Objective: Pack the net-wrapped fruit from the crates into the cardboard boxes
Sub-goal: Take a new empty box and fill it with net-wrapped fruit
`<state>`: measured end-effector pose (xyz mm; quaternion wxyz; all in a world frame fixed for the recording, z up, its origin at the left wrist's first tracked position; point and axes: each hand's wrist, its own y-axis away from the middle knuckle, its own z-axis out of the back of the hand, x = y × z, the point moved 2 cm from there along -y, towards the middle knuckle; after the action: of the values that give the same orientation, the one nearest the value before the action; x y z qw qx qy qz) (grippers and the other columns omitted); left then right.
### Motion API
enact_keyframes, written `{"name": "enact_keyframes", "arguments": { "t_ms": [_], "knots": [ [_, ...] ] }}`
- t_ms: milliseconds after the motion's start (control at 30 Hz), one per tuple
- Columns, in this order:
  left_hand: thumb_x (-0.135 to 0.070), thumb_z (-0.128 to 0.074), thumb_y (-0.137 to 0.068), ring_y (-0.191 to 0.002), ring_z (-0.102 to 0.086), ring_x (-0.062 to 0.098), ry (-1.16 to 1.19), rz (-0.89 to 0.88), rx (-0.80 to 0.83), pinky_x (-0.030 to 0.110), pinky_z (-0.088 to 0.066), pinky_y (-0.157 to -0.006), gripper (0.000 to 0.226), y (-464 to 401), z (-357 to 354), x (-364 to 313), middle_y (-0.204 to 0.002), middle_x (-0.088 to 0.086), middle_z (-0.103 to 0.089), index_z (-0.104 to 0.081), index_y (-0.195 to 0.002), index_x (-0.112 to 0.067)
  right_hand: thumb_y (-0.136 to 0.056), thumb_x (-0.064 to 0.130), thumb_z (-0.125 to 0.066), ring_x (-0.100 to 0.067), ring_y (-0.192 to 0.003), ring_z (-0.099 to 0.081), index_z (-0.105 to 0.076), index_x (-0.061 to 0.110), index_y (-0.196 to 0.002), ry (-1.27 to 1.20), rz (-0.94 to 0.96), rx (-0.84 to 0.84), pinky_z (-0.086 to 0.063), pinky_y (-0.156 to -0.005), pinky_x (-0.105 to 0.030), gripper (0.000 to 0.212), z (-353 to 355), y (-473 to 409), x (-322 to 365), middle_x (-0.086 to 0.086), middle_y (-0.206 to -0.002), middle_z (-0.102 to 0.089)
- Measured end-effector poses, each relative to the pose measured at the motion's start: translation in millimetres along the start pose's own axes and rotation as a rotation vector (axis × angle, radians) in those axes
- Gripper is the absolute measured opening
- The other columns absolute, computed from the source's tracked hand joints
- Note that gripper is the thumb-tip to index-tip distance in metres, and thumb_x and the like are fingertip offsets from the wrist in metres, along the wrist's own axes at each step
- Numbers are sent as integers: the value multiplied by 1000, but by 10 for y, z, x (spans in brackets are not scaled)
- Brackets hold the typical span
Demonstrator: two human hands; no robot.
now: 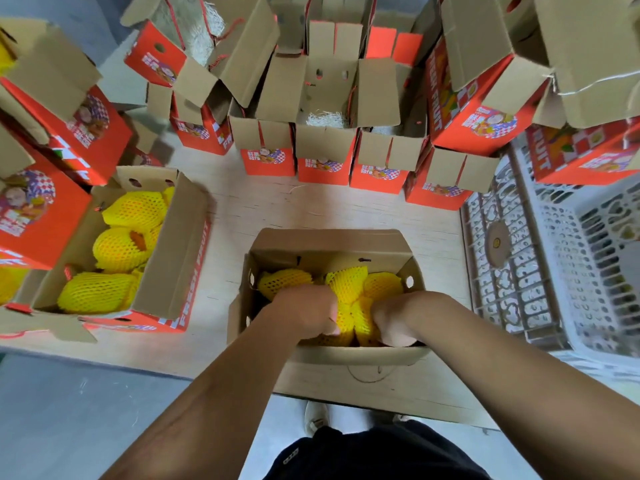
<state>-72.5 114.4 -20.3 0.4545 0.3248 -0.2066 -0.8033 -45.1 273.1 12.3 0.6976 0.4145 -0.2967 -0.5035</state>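
now both my left hand (304, 311) and right hand (393, 322) curl onto the net-wrapped fruit (349, 306) between them — equally near, down in the box (329, 242).

A pale wooden table (277, 209) carries open cardboard boxes (325, 247) (some filled) and a white plastic crate (588, 271).

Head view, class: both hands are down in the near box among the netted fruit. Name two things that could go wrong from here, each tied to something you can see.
1. The left hand and right hand press into tightly packed fruit; squeezing could bruise it or tear a net.
2. The box overhangs the table edge toward the person; downward pressure might tip it off.
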Motion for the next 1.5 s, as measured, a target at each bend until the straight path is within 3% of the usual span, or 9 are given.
{"name": "enact_keyframes", "arguments": {
  "t_ms": [200, 400, 600, 733, 900, 967, 1100, 1233, 1500],
  "knots": [
    [-35, -44, -104, -109, -62, 25, -49, -55, -239, 36, -46, -85, 18, 86, 295, -643, -116, -2, -66, -59, -106, -25, -102, 33, -46, -28, -90, -61, -58, 24, -89, -265, 17, -423, -52, -77, -36, 20, -54, 354, -304, 3, -83, -58],
    [-37, -47, -106, -87, -60, 20, -17, -238, -515, 40, -53, -79, 13, -169, 507, -1746, -99, -3, -61, -46, -104, -24, -98, 20, -47, -22, -89, -62, -64, 30, -94, -552, 10, -794, -52, -76, -38, 20, -392, 970, -1209, 6, -90, -62],
    [-34, -50, -103, -85, -63, 29, 47, -399, -582, 44, -49, -72, 12, -852, 392, -3336, -90, -3, -59, -45, -101, -23, -96, 12, -51, -12, -66, -50, -48, 31, -69, -795, -148, -977, -30, -55, -24, 33, -1239, 1357, -2652, 10, -69, -50],
    [-36, -51, -103, -72, -60, 25, 109, -492, -515, 40, -48, -61, 15, -1362, 222, -4623, -80, -3, -58, -39, -100, -28, -90, 9, -58, -17, -85, -64, -72, 21, -89, -996, -244, -1107, -47, -74, -36, 18, -1967, 1691, -3785, 1, -88, -72],
    [-29, -57, -100, -74, -56, 31, 38, -676, -472, 46, -42, -59, 18, -2130, 72, -6017, -80, -1, -50, -41, -96, -20, -89, 7, -58, 6, -69, -59, -64, 38, -76, -1254, -348, -1188, -39, -58, -8, 34, -2716, 1959, -5036, 21, -72, -67],
    [-29, -58, -99, -74, -57, 36, -36, -669, -468, 39, -30, -56, 21, -2477, 36, -6372, -74, 2, -48, -40, -91, -23, -90, 8, -58, -5, -77, -64, -68, 31, -84, -1294, -392, -1183, -45, -65, -22, 26, -2886, 1938, -5433, 13, -79, -71],
    [-46, -44, -103, -92, -69, 35, -385, -463, -455, 34, -38, -63, 30, -3135, -23, -6701, -92, 7, -70, -62, -93, -24, -93, 22, -60, -28, -112, -64, -62, 24, -126, -1238, -436, -1017, -50, -86, -34, 33, -2988, 1586, -6091, -6, -119, -69],
    [-40, -51, -99, -91, -70, 34, -580, -382, -484, 33, -37, -64, 25, -3480, 177, -6811, -87, 3, -67, -67, -94, -22, -95, 27, -60, -37, -127, -53, -47, 26, -138, -659, -473, -873, -49, -94, -45, 45, -2794, 1153, -6527, -9, -135, -52],
    [-31, -57, -92, -83, -54, 27, -341, -341, -732, 41, -37, -82, 19, -3631, 227, -6688, -73, -3, -54, -45, -79, -24, -90, 26, -64, -36, -131, -31, -30, 22, -148, -461, -398, -936, -31, -108, -47, 68, -2800, 471, -6614, -2, -146, -31]
  ]
}}
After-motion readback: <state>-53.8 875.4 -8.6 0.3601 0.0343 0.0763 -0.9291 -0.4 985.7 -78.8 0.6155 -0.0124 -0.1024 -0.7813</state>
